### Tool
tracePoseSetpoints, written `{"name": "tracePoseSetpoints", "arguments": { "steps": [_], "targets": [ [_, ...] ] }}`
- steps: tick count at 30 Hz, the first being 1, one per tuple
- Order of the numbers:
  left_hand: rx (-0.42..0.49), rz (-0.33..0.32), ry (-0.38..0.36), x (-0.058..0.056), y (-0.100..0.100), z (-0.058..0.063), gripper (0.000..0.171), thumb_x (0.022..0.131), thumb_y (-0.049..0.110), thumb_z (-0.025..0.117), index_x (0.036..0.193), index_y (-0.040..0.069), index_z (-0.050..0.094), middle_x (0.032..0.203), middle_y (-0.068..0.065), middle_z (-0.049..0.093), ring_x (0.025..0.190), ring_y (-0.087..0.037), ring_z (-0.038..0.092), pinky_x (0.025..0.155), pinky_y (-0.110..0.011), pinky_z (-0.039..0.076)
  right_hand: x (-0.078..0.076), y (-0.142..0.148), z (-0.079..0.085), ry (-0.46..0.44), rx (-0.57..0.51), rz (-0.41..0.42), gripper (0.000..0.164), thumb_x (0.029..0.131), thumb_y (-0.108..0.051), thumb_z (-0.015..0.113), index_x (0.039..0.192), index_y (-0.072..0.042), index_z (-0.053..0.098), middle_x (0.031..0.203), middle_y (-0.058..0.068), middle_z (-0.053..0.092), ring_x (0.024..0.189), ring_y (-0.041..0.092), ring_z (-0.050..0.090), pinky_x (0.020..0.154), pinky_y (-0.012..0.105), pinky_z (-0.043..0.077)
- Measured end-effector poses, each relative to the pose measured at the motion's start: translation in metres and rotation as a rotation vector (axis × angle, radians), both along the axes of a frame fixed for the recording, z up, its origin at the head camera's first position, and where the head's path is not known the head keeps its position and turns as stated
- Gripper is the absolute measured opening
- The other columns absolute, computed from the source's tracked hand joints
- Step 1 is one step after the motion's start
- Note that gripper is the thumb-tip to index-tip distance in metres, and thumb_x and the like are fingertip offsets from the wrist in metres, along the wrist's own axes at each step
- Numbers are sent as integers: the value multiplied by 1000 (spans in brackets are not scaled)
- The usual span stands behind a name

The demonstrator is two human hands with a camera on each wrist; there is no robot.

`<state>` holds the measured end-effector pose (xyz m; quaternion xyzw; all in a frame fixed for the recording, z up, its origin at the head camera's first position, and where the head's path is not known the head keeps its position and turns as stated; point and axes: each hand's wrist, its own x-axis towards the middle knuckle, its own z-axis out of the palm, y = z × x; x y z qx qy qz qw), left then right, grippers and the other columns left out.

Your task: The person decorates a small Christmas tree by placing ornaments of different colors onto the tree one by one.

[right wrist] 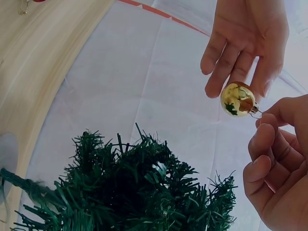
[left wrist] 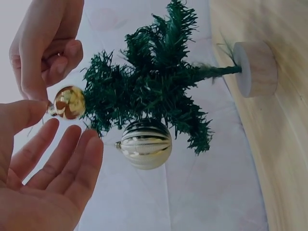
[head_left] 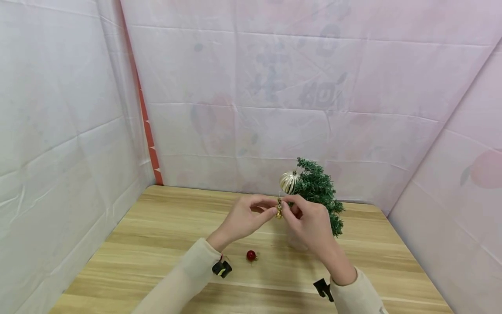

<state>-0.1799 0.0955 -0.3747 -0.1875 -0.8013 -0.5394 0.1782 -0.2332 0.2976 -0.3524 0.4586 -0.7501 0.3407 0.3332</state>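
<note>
A small shiny gold Christmas ball with a metal cap and thin hanging loop is between the two hands, by the tree's top. My right hand pinches it at the cap and loop. Beside it, my left hand has its thumb and fingertips close to the ball, fingers mostly extended; whether they touch is unclear. The small artificial Christmas tree, green and bushy, stands just behind the right hand. From its left side hangs a larger pale gold ribbed ball.
A small red ball lies on the wooden table in front of the hands. The tree's round, pale wooden base rests on the table. Light printed cloth walls enclose the back and sides.
</note>
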Motion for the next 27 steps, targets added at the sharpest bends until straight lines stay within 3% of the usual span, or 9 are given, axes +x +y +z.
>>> {"name": "tracePoseSetpoints", "arguments": {
  "steps": [10,18,27],
  "targets": [
    [-62,93,101,-8,15,6,19,102,21,72,118,14,80,117,-2,79,104,-19,74,84,-26,61,-1,4,2,20,10,-34,14,89,0,79,100,-8,80,59,-9,58,48,-7,40,45,14,33],
    [-128,165,187,-17,24,11,15,101,17,73,111,11,82,112,-3,80,103,-17,75,84,-41,64,-3,7,5,33,35,-70,14,90,-1,79,102,-8,80,58,-10,55,48,-9,31,45,15,29],
    [-169,201,239,-29,29,16,13,102,15,70,107,9,81,105,-6,80,97,-21,76,85,-38,62,-9,9,10,-16,43,-90,10,94,-2,77,103,-5,80,59,-7,58,47,-9,33,43,17,31]
  ]
}}
